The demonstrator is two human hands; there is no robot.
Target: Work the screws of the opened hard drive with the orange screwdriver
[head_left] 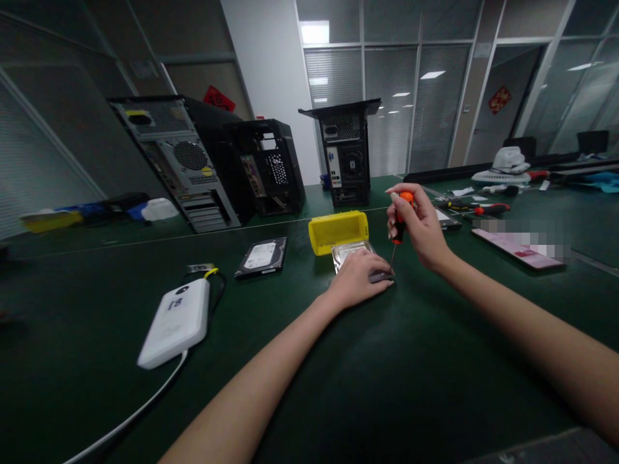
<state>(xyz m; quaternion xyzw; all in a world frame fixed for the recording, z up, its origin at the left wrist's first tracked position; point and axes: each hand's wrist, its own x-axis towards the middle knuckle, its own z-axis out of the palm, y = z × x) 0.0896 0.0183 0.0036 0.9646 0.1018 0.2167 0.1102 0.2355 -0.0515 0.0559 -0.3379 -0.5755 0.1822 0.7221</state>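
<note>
A hard drive with a silver face (pixel 344 251) lies on the green table, partly covered by my left hand (pixel 358 278). The fingers of that hand are bent over it and hold it down; a dark edge (pixel 380 277) shows beneath them. My right hand (pixel 418 222) grips a screwdriver (pixel 399 227) with an orange and black handle. Its shaft points down, and the tip meets the dark edge near my left fingertips; the exact contact is too small to see. Just behind the drive stands an open yellow box (pixel 338 232).
Another hard drive (pixel 261 256) lies to the left, near a white power bank-like device (pixel 175 322) with a cable. Computer cases (pixel 200 161) stand at the back. On the right are a pink phone-like slab (pixel 520 248), a red-handled tool (pixel 491 209) and a partly hidden drive (pixel 447 220).
</note>
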